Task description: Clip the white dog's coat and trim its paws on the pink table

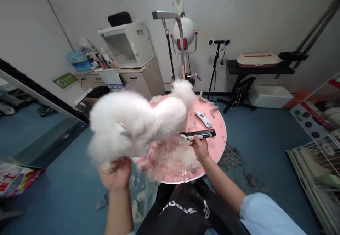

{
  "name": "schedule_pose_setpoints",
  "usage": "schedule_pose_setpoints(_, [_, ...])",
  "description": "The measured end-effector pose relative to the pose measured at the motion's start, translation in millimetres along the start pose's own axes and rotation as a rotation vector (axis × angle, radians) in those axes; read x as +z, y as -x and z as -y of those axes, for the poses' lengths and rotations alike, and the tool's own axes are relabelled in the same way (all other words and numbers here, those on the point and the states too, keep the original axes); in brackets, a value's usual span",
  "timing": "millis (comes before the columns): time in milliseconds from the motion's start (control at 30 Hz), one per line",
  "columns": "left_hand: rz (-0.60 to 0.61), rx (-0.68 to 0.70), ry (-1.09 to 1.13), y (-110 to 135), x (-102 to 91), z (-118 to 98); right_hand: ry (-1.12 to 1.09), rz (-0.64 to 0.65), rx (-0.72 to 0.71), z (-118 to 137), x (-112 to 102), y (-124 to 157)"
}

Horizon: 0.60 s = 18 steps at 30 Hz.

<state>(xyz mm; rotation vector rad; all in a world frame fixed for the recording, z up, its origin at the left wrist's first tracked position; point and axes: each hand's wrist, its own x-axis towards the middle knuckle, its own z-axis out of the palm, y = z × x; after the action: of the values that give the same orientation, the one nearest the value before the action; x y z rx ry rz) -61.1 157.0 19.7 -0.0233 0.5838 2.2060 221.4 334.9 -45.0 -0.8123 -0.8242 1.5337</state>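
Note:
A fluffy white dog (138, 121) stands on a round pink grooming table (216, 130), head toward me and blurred by motion. My left hand (117, 174) is closed under the dog's chin, gripping its fur. My right hand (200, 148) is closed on a black and white clipper (198, 135), whose head lies against the dog's flank. Cut white fur (172, 160) is piled on the table under the dog.
A second white clipper (203, 118) lies on the table's far side. A metal grooming arm (180, 40) rises behind it. Cabinets with a white box (129, 43) stand at the back left, a black bench (255, 68) at the back right, a wire cage (318, 171) to the right. Fur clumps litter the blue floor (239, 164).

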Motion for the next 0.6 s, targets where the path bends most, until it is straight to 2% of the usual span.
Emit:
schedule_pose_setpoints(67, [-0.213, -0.101, -0.006, 7.7, -27.3, 36.2, -0.04, -0.041, 0.058, 3.4, -6.1, 5.0])
schedule_pose_setpoints(100, [-0.286, -0.164, -0.054, 13.1, -37.2, 55.9, -0.03, -0.046, 0.078, 3.0, -8.7, 10.0])
schedule_pose_setpoints(133, [-0.298, -0.228, -0.134, 19.3, -44.3, 75.9, -0.009, -0.04, 0.099, 1.6, -10.5, 16.7])
schedule_pose_setpoints(200, [-0.178, -0.327, -0.392, 31.4, -49.7, 113.6, 0.056, 0.008, 0.142, -3.3, -10.9, 34.2])
schedule_pose_setpoints(233, [-0.06, -0.28, -0.544, 35.8, -48.4, 130.0, 0.089, 0.048, 0.168, -5.9, -9.2, 43.7])
schedule_pose_setpoints(300, [0.204, -0.055, -0.947, 38.7, -41.2, 156.2, 0.116, 0.12, 0.214, -9.5, -3.3, 60.2])
schedule_pose_setpoints(367, [0.433, 0.09, -1.318, 33.5, -33.4, 172.2, 0.093, 0.124, 0.225, -10.4, 2.3, 68.8])
schedule_pose_setpoints(433, [0.559, 0.207, -1.549, 23.3, -30.6, 178.2, 0.046, 0.032, 0.189, -8.7, 1.6, 67.4])
schedule_pose_setpoints(467, [0.582, 0.245, -1.631, 17.6, -31.4, 177.8, 0.026, -0.032, 0.155, -7.1, -2.3, 63.4])
schedule_pose_setpoints(533, [0.621, 0.256, -1.785, 5.8, -34.7, 172.9, 0.005, -0.141, 0.086, -2.9, -17.0, 51.4])
schedule_pose_setpoints(600, [0.725, 0.224, -1.905, -7.3, -33.7, 167.9, -0.009, -0.213, 0.039, 1.7, -36.9, 37.7])
